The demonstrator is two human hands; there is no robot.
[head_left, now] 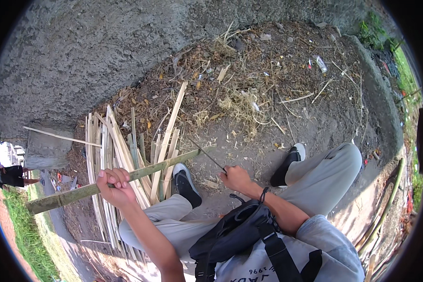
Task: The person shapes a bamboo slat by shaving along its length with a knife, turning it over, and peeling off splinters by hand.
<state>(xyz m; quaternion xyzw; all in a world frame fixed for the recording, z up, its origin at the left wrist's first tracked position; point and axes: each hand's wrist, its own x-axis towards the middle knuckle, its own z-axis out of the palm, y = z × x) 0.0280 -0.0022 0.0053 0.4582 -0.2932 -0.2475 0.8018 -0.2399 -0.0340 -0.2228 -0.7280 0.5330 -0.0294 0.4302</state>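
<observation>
My left hand point(116, 188) is closed around a long green split-bamboo strip point(162, 166), which slants across in front of me, its wide end at the far left and its thin end near the middle. My right hand point(238, 179) grips a thin-bladed knife point(211, 158); the fingers hide its handle. The blade points up and left, crossing the strip near its thin end. Whether it touches the bamboo or only passes over it I cannot tell. Beneath the strip lies a pile of pale split bamboo slats point(120, 148), beside my left shoe point(186, 185).
A rough grey wall point(94, 47) rises ahead and left. Shavings point(242, 108) and dry leaves litter the dirt, with a clear plastic bottle point(321, 64) farther right. Bamboo poles point(387, 207) lie at the right. My black bag point(232, 228) hangs in front. Another person point(9, 175) stands far left.
</observation>
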